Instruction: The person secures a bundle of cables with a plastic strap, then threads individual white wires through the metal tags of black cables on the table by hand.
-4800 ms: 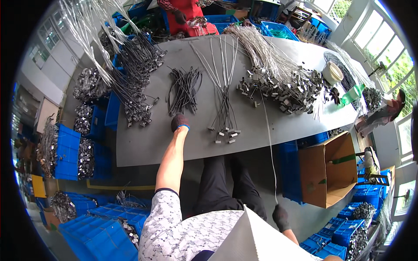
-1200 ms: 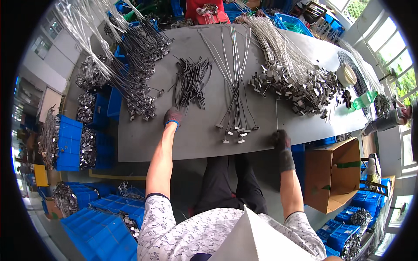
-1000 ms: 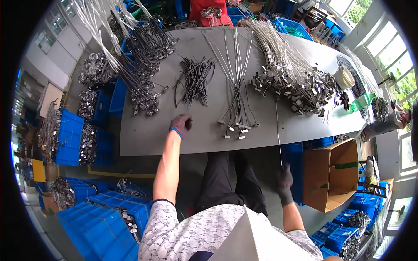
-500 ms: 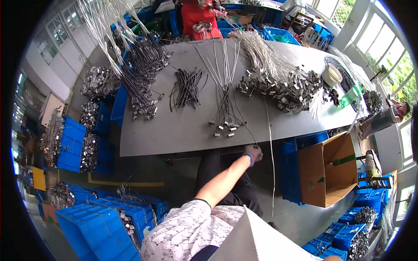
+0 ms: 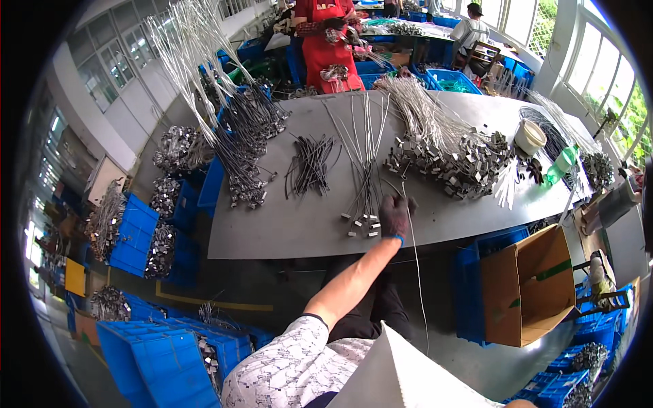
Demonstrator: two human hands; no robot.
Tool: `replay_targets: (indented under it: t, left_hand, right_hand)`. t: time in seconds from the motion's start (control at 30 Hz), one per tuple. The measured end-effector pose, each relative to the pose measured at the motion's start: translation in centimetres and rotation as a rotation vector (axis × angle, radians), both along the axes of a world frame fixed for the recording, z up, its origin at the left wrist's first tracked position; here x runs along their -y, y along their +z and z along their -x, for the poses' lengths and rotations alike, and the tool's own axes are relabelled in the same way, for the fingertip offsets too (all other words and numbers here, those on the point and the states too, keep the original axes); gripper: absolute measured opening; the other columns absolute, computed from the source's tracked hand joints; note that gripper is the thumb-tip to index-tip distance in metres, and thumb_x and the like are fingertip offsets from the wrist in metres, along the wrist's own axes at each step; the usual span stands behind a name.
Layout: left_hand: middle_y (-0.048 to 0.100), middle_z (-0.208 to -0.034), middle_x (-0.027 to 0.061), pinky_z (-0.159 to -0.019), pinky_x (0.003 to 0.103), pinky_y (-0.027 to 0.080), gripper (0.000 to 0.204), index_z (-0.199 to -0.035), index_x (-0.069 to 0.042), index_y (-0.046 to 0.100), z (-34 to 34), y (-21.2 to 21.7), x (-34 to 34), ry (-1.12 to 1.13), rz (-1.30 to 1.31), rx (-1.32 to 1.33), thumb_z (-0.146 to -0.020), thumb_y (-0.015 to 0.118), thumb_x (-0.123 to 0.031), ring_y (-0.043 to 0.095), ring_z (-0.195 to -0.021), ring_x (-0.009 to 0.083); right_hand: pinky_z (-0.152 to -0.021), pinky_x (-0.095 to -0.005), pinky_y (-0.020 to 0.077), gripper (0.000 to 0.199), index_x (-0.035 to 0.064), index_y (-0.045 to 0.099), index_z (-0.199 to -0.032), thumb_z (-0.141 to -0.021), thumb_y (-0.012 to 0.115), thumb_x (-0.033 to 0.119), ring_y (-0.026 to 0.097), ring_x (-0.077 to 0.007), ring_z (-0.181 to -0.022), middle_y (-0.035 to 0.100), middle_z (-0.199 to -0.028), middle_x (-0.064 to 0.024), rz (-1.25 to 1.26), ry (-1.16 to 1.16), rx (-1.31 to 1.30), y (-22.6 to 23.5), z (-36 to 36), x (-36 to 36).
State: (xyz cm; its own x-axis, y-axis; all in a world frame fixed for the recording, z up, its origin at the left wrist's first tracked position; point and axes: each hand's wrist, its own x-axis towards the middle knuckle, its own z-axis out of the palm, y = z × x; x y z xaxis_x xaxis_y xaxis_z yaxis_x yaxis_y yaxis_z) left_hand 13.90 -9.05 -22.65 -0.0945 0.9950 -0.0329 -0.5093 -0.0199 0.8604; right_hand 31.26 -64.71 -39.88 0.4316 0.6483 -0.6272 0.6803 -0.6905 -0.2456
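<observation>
My left hand point(image 5: 396, 215), in a dark glove, reaches across to the front edge of the grey table point(image 5: 286, 231). It closes on a thin pale cable point(image 5: 416, 272) that runs from the heap above and hangs down off the table edge. Just left of the hand lies a bundle of long cables with metal end pieces point(image 5: 364, 170). A big heap of similar cables with metal clips point(image 5: 452, 160) lies to its upper right. My right hand is out of view.
A pile of short black wires point(image 5: 309, 163) lies mid-table. An open cardboard box point(image 5: 530, 285) stands at the right below the table. Blue crates point(image 5: 136, 231) with metal parts line the left. A person in a red apron point(image 5: 326, 41) works at the far side. A white bowl point(image 5: 529, 136) sits at the right.
My left hand has moved from the table's left part to the right, to the front edge, and taken the hanging cable. My right hand has dropped below the table and left the picture.
</observation>
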Motion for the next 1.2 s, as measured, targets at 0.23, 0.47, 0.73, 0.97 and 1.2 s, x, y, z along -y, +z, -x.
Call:
replay_targets:
  t: [0.23,0.47,0.73,0.97,1.2]
  left_hand:
    - [0.070,-0.082,0.0071,-0.063,0.031,0.060,0.014,-0.100,-0.006,0.061,2.8,6.2,-1.3,0.125,-0.168,-0.031,-0.101,0.060,-0.019,0.069,-0.069,0.0160]
    - [0.069,-0.082,0.0057,-0.061,0.034,0.059,0.013,-0.101,-0.007,0.062,3.9,0.6,-2.2,-0.247,0.199,-0.096,-0.098,0.066,-0.019,0.068,-0.066,0.0159]
    - [0.070,-0.091,0.0073,-0.071,0.039,0.061,0.020,-0.101,-0.006,0.064,5.5,-6.9,-1.3,-0.658,0.237,-0.159,-0.090,0.074,-0.020,0.071,-0.076,0.0191]
    - [0.071,-0.091,0.0097,-0.066,0.041,0.061,0.016,-0.101,-0.006,0.067,8.5,1.7,-3.4,-0.307,0.186,0.126,-0.098,0.065,-0.022,0.070,-0.075,0.0228]
    - [0.072,-0.085,0.0086,-0.064,0.038,0.059,0.018,-0.099,-0.006,0.069,10.4,0.3,-3.1,-0.350,0.078,-0.027,-0.096,0.069,-0.024,0.071,-0.075,0.0225]
  right_hand:
    - [-0.078,-0.0506,0.0525,0.021,0.0064,0.066,-0.105,-0.093,0.054,0.019,0.067,-0.0429,-0.094,0.070,-0.097,-0.0234,0.044,0.064,0.044,-1.0,-1.3,4.3]
    - [-0.079,-0.0517,0.0528,0.021,0.0075,0.066,-0.104,-0.093,0.054,0.021,0.066,-0.0450,-0.094,0.071,-0.096,-0.0221,-0.001,-0.052,-0.016,-0.4,0.2,3.9]
    - [-0.086,-0.0473,0.0538,0.026,0.0097,0.071,-0.110,-0.091,0.055,0.019,0.068,-0.0405,-0.102,0.071,-0.105,-0.0210,0.057,-0.025,0.171,1.4,-0.2,2.4]
    - [-0.091,-0.0465,0.0530,0.030,0.0111,0.071,-0.116,-0.092,0.054,0.016,0.067,-0.0376,-0.106,0.070,-0.112,-0.0194,0.122,0.169,0.111,-2.3,-2.5,3.1]
    - [-0.089,-0.0470,0.0529,0.029,0.0105,0.071,-0.115,-0.096,0.052,0.021,0.067,-0.0385,-0.104,0.069,-0.112,-0.0216,-0.075,0.254,0.000,-2.5,-1.9,-1.7]
